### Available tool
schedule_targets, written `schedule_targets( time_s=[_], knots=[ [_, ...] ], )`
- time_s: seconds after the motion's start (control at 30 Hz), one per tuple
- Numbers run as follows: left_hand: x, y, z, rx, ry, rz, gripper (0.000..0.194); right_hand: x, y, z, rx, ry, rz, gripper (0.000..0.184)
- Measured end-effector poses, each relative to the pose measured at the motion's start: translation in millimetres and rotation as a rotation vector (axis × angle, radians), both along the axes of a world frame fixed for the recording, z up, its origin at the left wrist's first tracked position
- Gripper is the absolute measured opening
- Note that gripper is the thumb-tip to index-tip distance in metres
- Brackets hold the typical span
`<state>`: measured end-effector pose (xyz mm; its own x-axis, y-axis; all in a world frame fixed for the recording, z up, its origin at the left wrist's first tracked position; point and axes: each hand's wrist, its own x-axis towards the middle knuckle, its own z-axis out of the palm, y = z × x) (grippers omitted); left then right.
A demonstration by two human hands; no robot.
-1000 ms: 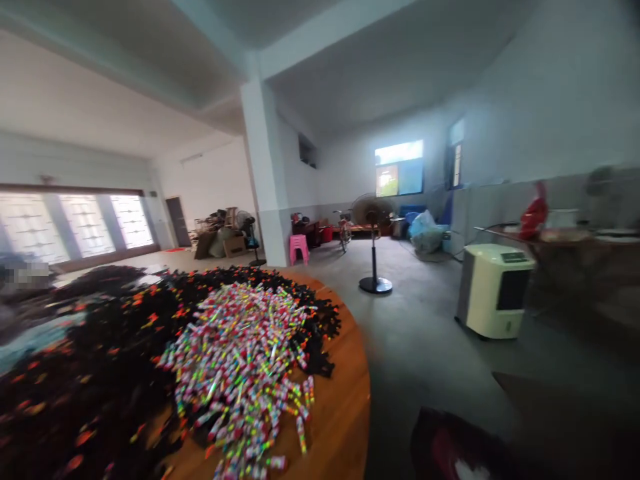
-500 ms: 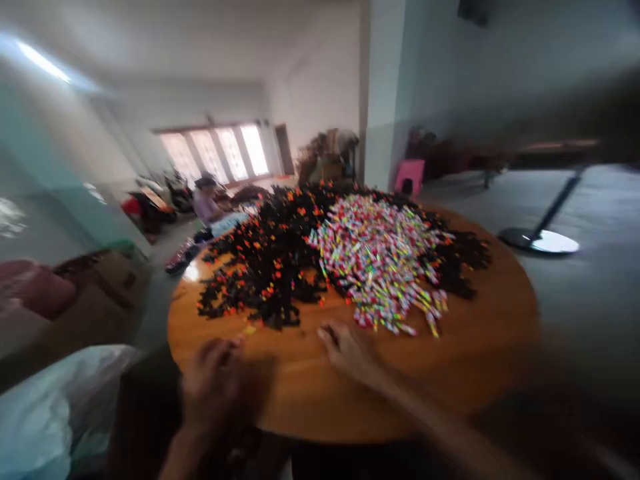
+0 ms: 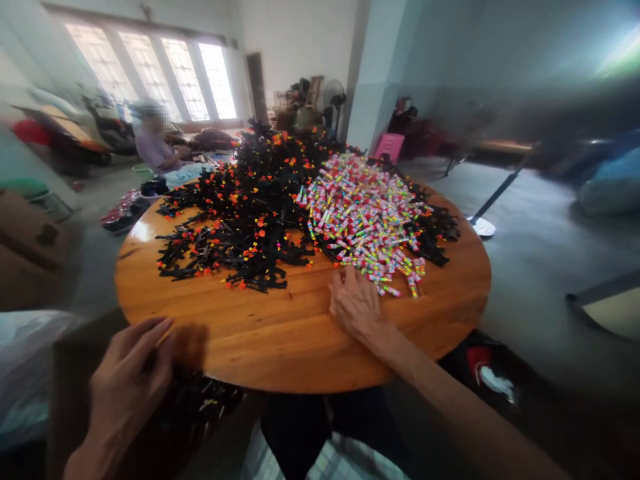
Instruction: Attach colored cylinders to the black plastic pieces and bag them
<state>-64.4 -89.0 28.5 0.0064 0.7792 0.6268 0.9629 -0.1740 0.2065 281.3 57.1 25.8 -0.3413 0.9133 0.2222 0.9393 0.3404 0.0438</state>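
Note:
A round wooden table [image 3: 280, 333] carries a big heap of black parts with orange tips [image 3: 240, 200] and a heap of small many-coloured tubes [image 3: 365, 213]. My right hand [image 3: 356, 305] lies on the tabletop, fingers stretched towards the near edge of the coloured tubes, nothing visibly in it. My left hand [image 3: 130, 380] hovers at the table's near left edge, above a dark container of black parts [image 3: 200, 400]. Its fingers are curled and blurred; a thin pale sliver shows by the fingertips, but I cannot make out a hold.
Another person [image 3: 157, 143] sits beyond the table on the left near bright windows [image 3: 150, 67]. A white pillar [image 3: 373, 73], a pink stool [image 3: 389, 145] and a fan stand [image 3: 483, 217] are behind and to the right. A pale plastic bag [image 3: 25, 360] lies at the lower left.
The view swung from the room down to the table. Both hands came into sight; the right one has slid forward to the coloured tubes, the left has dropped to the table's near edge.

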Motion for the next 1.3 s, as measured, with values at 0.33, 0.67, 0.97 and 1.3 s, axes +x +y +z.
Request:
schedule_targets(
  time_s=[0.33,0.67,0.97,1.3],
  knots=[
    [80,124,-10.5,-0.198,0.353,-0.269,0.029,34,8,-8.8,-0.069,-0.056,0.146,0.035],
    [111,105,-12.6,-0.204,0.313,-0.406,0.030,36,-6,-15.2,-0.022,0.106,0.221,0.034],
    [112,106,3.0,-0.333,0.354,-0.509,0.033,21,-2,4.6,-0.045,0.041,0.303,0.027],
    [130,115,-7.7,-0.216,0.366,-0.583,0.026,22,-8,-11.5,-0.165,0.143,0.495,0.023]
  ],
)
